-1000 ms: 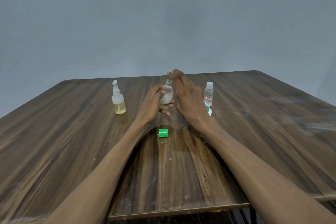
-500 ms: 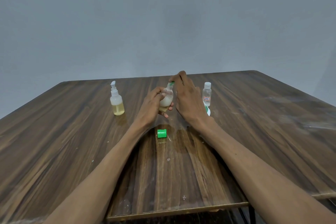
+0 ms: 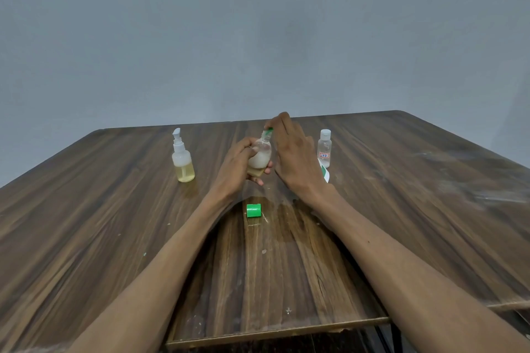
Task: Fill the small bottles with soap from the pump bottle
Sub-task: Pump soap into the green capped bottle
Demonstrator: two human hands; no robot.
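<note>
A pump bottle is standing upright on the left of the wooden table, its lower half showing yellowish soap and its white pump head pointing up and to the right. It is sitting well apart from both hands.

Right of it, the left hand is wrapping its fingers round the lower body of a small round bottle, holding it just above the table near the middle. This bottle is looking milky white inside, with a thin yellowish layer at the bottom, and it is leaning slightly to the right.

Nearer the person, a green cap is lying on its side on the table, between the two forearms and apart from everything else.

The right hand is reaching over the held bottle, its fingertips closing on a green piece at the bottle's neck. This seems to be a pinch on the neck piece, though the fingers are hiding most of it.

Just behind the right wrist, a white and green object is poking out on the table; what it is cannot be told.

Farther right, a clear bottle with a white cap and a red-printed label is standing upright, near the right hand but not touching it.
</note>
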